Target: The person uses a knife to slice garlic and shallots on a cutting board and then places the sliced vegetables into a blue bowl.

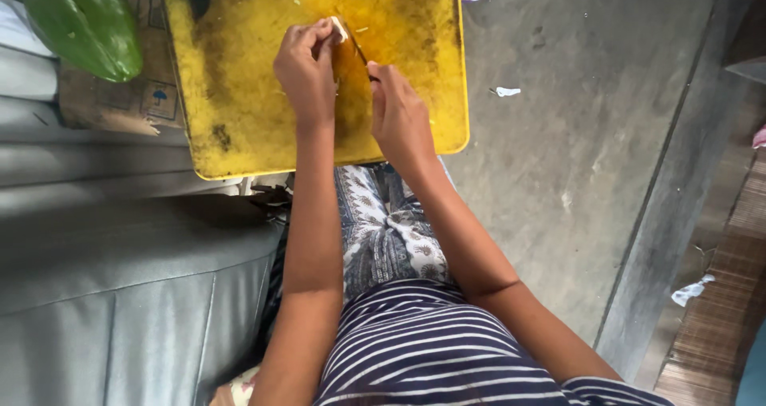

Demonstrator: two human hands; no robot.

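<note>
While the left hand point(306, 64) curls its fingers tight around a small pale piece point(340, 28), pinning it at its fingertips, the right hand point(399, 110) closes narrowly on a knife point(358, 48) whose thin dark blade slants up toward that piece. The blade's tip sits just beside the piece; whether it touches cannot be told. Both hands work over a yellow board point(239, 95), stained brown in patches, with a few pale scraps scattered near its upper edge. The piece lies near the board's top middle.

Left of the board, a big green fruit point(84, 24) rests on a sheet of cardboard point(120, 99), partly tucked beneath the board's left edge. Below these spreads a grey padded seat point(120, 294). Under the forearms show patterned trousers point(383, 230) and a striped shirt point(415, 342). To the right stretches a grey floor point(574, 134), with a white scrap point(506, 91) near the board and another point(691, 289) by a woven mat point(726, 310) at the far right.
</note>
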